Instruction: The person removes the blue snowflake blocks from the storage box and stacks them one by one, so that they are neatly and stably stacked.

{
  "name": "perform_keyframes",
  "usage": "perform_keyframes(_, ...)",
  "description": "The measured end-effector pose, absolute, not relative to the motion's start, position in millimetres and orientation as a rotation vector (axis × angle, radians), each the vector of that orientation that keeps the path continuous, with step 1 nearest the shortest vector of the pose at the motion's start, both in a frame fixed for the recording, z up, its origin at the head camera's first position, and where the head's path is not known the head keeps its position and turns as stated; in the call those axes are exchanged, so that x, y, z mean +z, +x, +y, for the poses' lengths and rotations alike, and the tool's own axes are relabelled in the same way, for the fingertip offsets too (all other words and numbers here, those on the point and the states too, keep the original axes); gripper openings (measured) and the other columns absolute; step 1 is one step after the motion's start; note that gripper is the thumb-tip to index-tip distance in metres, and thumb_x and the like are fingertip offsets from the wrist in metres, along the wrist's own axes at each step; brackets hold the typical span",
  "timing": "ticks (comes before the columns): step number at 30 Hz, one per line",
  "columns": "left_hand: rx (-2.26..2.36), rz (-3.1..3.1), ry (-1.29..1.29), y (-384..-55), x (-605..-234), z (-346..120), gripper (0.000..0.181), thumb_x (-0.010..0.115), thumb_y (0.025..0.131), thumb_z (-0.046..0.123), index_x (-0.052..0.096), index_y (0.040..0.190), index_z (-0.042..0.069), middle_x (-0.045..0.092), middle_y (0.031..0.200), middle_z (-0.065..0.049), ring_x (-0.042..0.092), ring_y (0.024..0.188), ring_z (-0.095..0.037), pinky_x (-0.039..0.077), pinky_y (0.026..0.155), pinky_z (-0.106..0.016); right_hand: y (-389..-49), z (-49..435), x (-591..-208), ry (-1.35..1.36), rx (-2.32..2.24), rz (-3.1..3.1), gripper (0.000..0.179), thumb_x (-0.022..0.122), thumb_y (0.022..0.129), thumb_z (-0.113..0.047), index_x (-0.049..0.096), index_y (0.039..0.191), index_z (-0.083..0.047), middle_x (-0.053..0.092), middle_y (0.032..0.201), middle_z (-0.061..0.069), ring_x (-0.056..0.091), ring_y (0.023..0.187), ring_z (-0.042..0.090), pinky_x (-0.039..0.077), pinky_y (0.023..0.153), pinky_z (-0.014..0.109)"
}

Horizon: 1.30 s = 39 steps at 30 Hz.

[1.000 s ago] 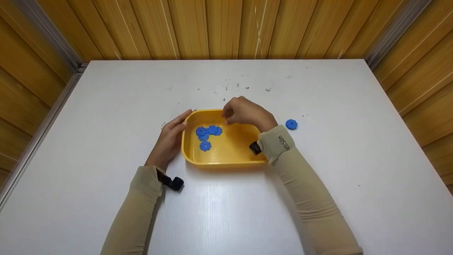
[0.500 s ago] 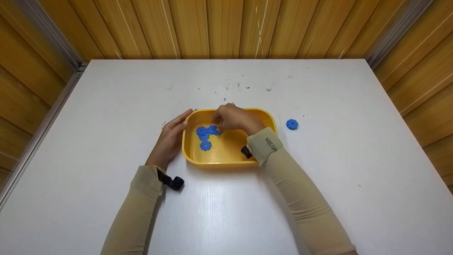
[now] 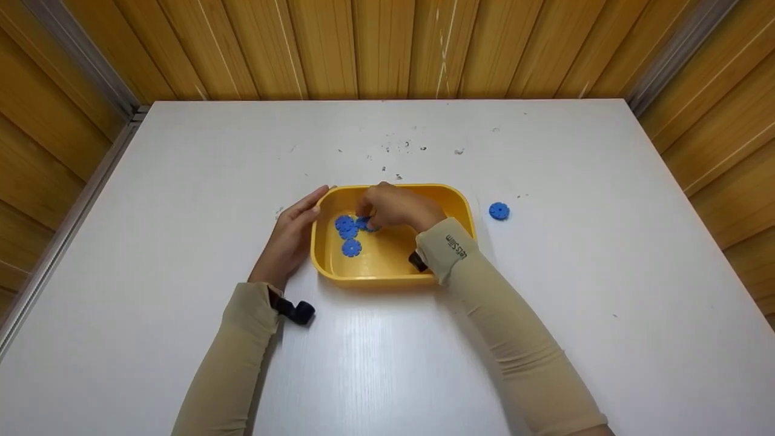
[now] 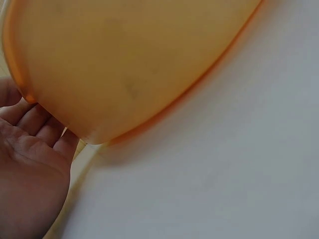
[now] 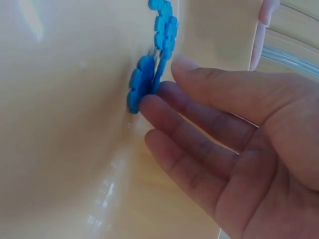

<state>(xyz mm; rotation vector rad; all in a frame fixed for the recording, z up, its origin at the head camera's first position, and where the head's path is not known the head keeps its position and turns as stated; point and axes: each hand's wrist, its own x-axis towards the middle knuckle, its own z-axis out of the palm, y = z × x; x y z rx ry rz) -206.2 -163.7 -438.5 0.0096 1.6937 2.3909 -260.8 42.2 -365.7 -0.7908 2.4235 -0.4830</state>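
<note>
A yellow plastic bin [image 3: 387, 260] stands on the white table. My left hand [image 3: 289, 233] holds its left end, with the thumb at the rim and the fingers along the outer wall, as the left wrist view also shows at the bin wall [image 4: 144, 64]. Several blue notched discs [image 3: 346, 225] lie in the bin's left half, some overlapping. My right hand [image 3: 396, 207] reaches inside. In the right wrist view its fairly straight fingers touch a tilted blue disc [image 5: 142, 84], and the thumb is beside the neighbouring discs [image 5: 167, 30]. No firm pinch shows.
To the right of the bin, a blue disc [image 3: 499, 211] lies on the table [image 3: 581, 254]. Dark specks mark the table behind the bin. Wood-patterned walls [image 3: 387, 48] border the back and sides.
My right hand has moved left and down into the bin, from near its back rim to the overlapping discs. The left hand and the bin stay in place.
</note>
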Motion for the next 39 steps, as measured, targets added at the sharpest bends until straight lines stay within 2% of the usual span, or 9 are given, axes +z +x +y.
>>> perform_keyframes(7, 2.378, 1.711, 0.011, -206, -438, -164, 0.048, 0.045, 0.100, 0.012, 0.040, 0.147, 0.011, 0.041, 0.152, 0.001, 0.030, 0.144, -0.010, 0.024, 0.120, -0.029, -261, 40, -366, -0.791, -0.478, 2.430, 0.026, 0.064, 0.091, -0.009, 0.069, 0.117, -0.011, 0.063, 0.113, 0.004, 0.049, 0.105, 0.022, 0.045, 0.102, 0.034)
perform_keyframes(13, 2.396, 1.696, 0.015, -207, -438, -164, 0.048, 0.046, 0.099, 0.012, 0.039, 0.147, 0.010, 0.041, 0.152, -0.001, 0.030, 0.144, -0.011, 0.025, 0.119, -0.030, -259, 40, -368, -0.824, -0.477, 2.424, 0.028, 0.067, 0.088, -0.007, 0.069, 0.116, -0.009, 0.065, 0.112, 0.005, 0.055, 0.101, 0.022, 0.049, 0.099, 0.033)
perform_keyframes(20, 2.436, 1.644, 0.055, -207, -440, -164, 0.049, 0.047, 0.099, 0.010, 0.038, 0.147, 0.007, 0.041, 0.152, -0.004, 0.032, 0.143, -0.014, 0.026, 0.119, -0.030, -255, 40, -369, -0.869, -0.437, 2.438, 0.024, 0.072, 0.083, -0.005, 0.071, 0.107, -0.007, 0.068, 0.101, 0.006, 0.058, 0.089, 0.021, 0.054, 0.087, 0.029)
perform_keyframes(31, 2.416, 1.682, 0.047, -206, -440, -164, 0.050, 0.048, 0.099, 0.013, 0.037, 0.148, 0.007, 0.042, 0.152, -0.003, 0.032, 0.143, -0.012, 0.025, 0.119, -0.029, -250, 40, -368, -0.855, -0.404, 2.471, 0.014, 0.072, 0.083, -0.005, 0.065, 0.094, -0.009, 0.059, 0.086, 0.004, 0.056, 0.085, 0.020, 0.051, 0.077, 0.026)
perform_keyframes(39, 2.420, 1.677, 0.039, -206, -439, -164, 0.048, 0.048, 0.099, 0.012, 0.040, 0.146, 0.009, 0.043, 0.150, -0.002, 0.032, 0.143, -0.011, 0.025, 0.119, -0.030, -251, 43, -365, -0.934, -0.357, 2.493, 0.010, 0.068, 0.086, -0.004, 0.069, 0.094, -0.010, 0.066, 0.091, 0.005, 0.058, 0.081, 0.020, 0.054, 0.077, 0.027)
